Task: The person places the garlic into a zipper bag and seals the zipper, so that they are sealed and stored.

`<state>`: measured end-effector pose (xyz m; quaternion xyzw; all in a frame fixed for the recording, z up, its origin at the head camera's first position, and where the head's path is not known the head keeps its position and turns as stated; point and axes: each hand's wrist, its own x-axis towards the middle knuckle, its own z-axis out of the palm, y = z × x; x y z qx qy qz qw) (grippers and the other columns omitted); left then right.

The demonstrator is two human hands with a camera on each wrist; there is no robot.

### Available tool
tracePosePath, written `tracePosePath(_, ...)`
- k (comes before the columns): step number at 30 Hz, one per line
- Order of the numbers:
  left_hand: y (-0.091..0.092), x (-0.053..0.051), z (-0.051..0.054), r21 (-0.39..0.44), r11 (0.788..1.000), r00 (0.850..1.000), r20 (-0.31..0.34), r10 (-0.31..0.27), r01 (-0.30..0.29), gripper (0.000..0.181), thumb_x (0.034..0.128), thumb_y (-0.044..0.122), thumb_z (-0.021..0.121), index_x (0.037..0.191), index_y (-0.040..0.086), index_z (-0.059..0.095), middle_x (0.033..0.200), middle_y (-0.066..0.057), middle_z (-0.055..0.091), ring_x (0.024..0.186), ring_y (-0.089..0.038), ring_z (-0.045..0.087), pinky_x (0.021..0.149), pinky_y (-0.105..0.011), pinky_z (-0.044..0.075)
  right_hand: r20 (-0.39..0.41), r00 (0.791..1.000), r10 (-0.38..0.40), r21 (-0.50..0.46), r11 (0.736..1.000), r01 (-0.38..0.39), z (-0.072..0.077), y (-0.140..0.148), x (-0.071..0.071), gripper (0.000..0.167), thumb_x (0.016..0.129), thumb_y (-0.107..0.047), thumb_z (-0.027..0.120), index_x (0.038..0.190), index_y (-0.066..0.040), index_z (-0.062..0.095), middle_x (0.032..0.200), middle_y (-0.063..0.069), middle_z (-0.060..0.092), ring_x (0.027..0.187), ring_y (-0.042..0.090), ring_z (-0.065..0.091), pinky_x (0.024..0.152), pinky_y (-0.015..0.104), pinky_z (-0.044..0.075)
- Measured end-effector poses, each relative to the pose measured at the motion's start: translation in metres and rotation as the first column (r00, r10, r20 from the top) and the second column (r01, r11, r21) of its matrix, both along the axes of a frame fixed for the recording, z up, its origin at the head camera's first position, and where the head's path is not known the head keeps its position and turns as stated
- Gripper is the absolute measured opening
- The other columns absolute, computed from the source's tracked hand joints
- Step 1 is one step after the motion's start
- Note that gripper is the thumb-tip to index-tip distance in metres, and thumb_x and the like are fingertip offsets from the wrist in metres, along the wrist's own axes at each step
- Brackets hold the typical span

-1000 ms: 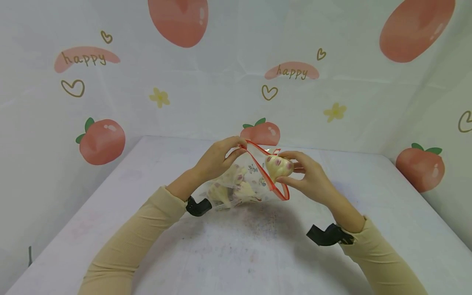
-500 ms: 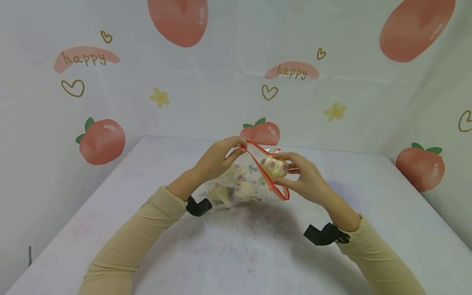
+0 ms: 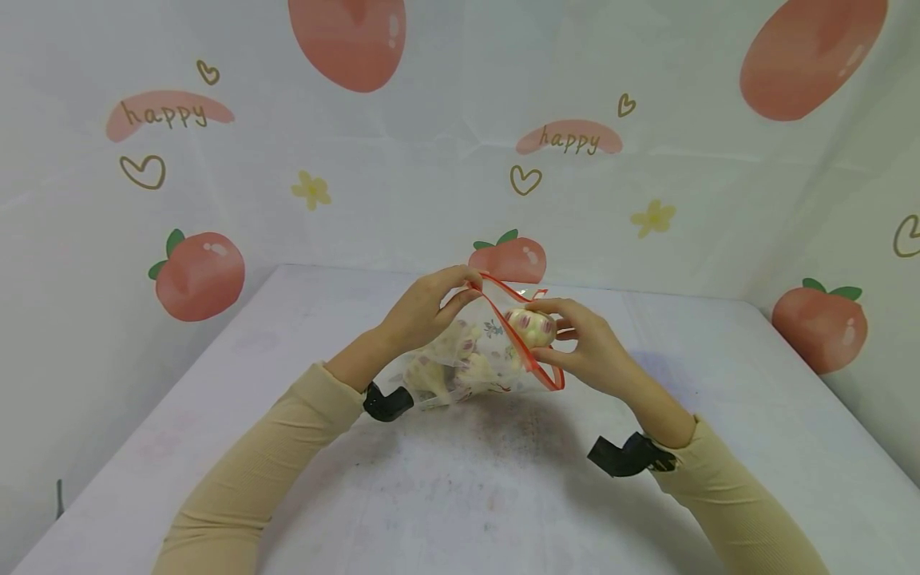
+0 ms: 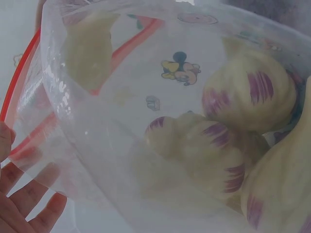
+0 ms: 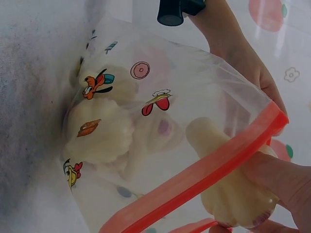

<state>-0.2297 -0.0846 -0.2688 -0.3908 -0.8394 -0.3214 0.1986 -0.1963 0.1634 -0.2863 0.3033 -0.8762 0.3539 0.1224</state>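
Note:
My left hand (image 3: pixel 434 310) pinches the upper edge of a clear zip bag (image 3: pixel 521 349) with a red rim, and its mouth gapes to the right. In my right hand (image 3: pixel 585 343) is a garlic bulb (image 3: pixel 533 327) with purple streaks, held between thumb and fingers at the mouth. The right wrist view shows the narrow end of this bulb (image 5: pixel 238 199) behind the red strip, inside the bag; the thumb lies over its side. Several more garlic bulbs (image 4: pixel 269 92) lie in the bag, seen through its printed film in the left wrist view.
The bag rests on a white, faintly stained table (image 3: pixel 446 495). Behind stands a white backdrop (image 3: pixel 431 184) printed with peaches, hearts and "happy". Black wrist mounts (image 3: pixel 625 455) jut out below both wrists.
My right hand has moved left with the garlic bulb, bringing it from the front of the bag's mouth to partly inside. The left hand and bag have stayed in place.

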Motion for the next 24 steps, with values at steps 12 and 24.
tracePosePath(12,0.0002,0.0002,0.0,0.004,1.0,1.0,0.008,0.0,0.0,0.015,0.0939,0.014,0.055,0.104,0.004,0.058,0.101,-0.008,0.064,0.092,-0.021,0.059,0.085,-0.036,0.048,-0.031,0.999,0.019,0.014,1.0,-0.018,-0.0008,-0.0037,-0.0016,0.053,0.073,-0.002,0.077,0.122,-0.003,0.055,0.116,0.013,0.061,0.088,0.02,0.058,0.077,0.039,0.055)
tracePosePath(24,0.0004,-0.0005,-0.0006,0.014,1.0,1.0,-0.003,-0.014,0.014,0.012,0.0938,0.013,0.055,0.102,0.005,0.057,0.099,-0.008,0.063,0.09,-0.02,0.058,0.086,-0.036,0.048,-0.078,0.997,0.023,0.063,0.998,-0.018,0.0003,-0.0083,-0.0032,0.051,0.072,0.001,0.075,0.12,-0.006,0.058,0.11,0.01,0.063,0.084,0.017,0.055,0.072,0.037,0.052)
